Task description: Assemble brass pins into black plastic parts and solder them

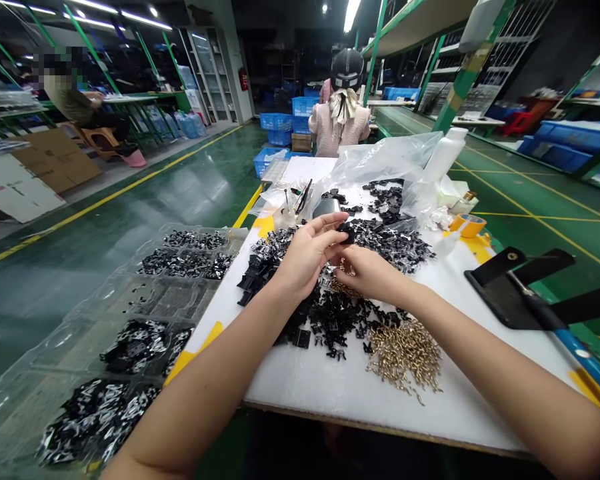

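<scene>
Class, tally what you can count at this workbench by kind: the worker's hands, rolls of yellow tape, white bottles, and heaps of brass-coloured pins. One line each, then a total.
Hands: 2, left hand and right hand, meeting over a small black part
Yellow tape roll: 1
White bottle: 1
Brass pin heap: 1
Total: 5

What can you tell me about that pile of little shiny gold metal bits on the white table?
The pile of small brass-coloured metal pins lies loose on the white tabletop, near its front edge. The pieces look thin, shiny and tangled, with a few strays at the edges. It touches the heap of small black plastic parts on its left. The right forearm passes just over it; neither hand touches it.
</scene>
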A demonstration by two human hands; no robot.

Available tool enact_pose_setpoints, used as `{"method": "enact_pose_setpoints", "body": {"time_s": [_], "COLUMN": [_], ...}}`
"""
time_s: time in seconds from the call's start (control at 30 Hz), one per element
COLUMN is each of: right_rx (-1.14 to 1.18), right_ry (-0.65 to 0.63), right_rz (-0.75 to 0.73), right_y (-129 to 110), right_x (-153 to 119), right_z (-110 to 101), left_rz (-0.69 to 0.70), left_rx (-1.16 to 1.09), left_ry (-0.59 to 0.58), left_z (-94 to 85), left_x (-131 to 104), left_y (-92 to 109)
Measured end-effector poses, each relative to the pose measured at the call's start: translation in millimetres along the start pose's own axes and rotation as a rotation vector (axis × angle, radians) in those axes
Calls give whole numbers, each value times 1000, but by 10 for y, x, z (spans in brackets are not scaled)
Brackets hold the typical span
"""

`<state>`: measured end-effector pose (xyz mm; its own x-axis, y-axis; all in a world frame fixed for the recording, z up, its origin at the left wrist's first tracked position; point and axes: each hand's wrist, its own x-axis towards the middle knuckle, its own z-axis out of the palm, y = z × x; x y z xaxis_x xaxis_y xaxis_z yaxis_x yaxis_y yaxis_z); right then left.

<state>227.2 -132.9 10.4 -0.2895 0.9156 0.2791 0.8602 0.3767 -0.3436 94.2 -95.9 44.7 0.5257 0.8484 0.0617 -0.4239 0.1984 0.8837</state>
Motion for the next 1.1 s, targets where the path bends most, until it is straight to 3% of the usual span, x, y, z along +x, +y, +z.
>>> {"method": "enact_pose_setpoints", "body": {"time_s": [0.13,0.23,0.43,0.67,0.93,1.1], "right_rx": [343,533,723,618,286,178], "right_ry": [-109,-177,-27,156,203,218], "right_rz": [136,192,317,254,136,95], "right_y": [-10,120,318,151,-5,-21], "right_x": [-97,-269,-619,-778,-779,-760], "right_z": [-133,-275,-471,-587,-570,-524], "left_rz": [46,82,27,-134,-16,-29], "left_rx": [44,86,268,426,698,698], "left_ry": [26,14,-121,-236,-180,-197], "left_z": [-26,-23,113,259,255,259], "left_x": [16,17,-77,-191,-215,-223], "left_y": [35,69,13,-116,-149,-157]}}
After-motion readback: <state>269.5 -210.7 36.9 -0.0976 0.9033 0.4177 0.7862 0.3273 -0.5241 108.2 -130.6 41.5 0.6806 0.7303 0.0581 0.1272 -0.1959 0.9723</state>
